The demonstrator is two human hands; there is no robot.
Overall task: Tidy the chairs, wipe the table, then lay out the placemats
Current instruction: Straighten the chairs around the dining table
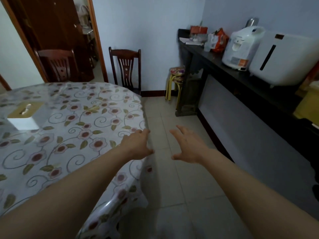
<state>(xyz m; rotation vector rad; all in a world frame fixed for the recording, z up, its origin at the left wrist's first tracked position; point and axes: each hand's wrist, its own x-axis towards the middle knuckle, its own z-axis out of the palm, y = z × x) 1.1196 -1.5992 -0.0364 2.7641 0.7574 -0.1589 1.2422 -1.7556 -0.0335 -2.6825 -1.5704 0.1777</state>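
Observation:
A round table (72,118) with a floral plastic cover fills the left half of the view. My left hand (138,145) hovers over its right edge, fingers apart, holding nothing. My right hand (187,146) is stretched out over the tiled floor beside the table, open and empty too. A dark wooden chair (126,69) stands against the far wall behind the table. A second dark chair (57,64) stands in the doorway at the back left. A tissue box (25,116) rests on the table's left side. No placemats or cloth are visible.
A long dark sideboard (241,78) runs along the right wall and carries two white appliances (283,59), an orange bag (219,40) and small items. Stacked stools (177,80) with yellow legs sit by its far end. Tiled floor (172,195) lies between table and sideboard.

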